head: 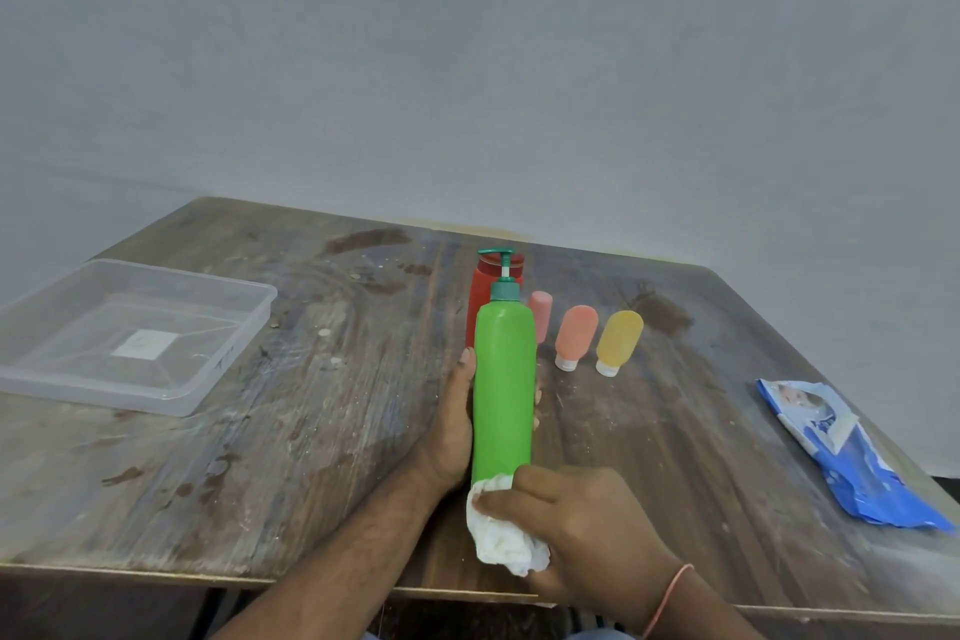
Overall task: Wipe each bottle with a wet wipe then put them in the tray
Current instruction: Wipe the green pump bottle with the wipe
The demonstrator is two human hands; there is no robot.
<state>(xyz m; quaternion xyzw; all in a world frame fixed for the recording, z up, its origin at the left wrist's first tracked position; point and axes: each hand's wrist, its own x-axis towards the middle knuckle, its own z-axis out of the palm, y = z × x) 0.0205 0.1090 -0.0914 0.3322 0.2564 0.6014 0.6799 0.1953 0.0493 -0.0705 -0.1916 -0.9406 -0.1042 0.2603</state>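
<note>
The green pump bottle (pixel 504 379) was held above the wooden table (pixel 311 405), base toward the person, teal pump pointing away. The left hand (pixel 452 426) gripped its middle from the left, thumb lying along the side and fingertips showing past the right edge. The right hand (pixel 566 515) was curled around a crumpled white wet wipe (pixel 501 538), pressing it over the bottle's base. Just beyond the left hand stood a red bottle (pixel 485 296), partly hidden behind the pump. Beside it, beyond the right hand, stood three small tubes on their caps: pink (pixel 540 314), orange (pixel 575 334), yellow (pixel 619 339). The clear plastic tray (pixel 228 364) sat well left of the left hand. The blue wipe packet (pixel 852 452) lay far right of the right hand.
</note>
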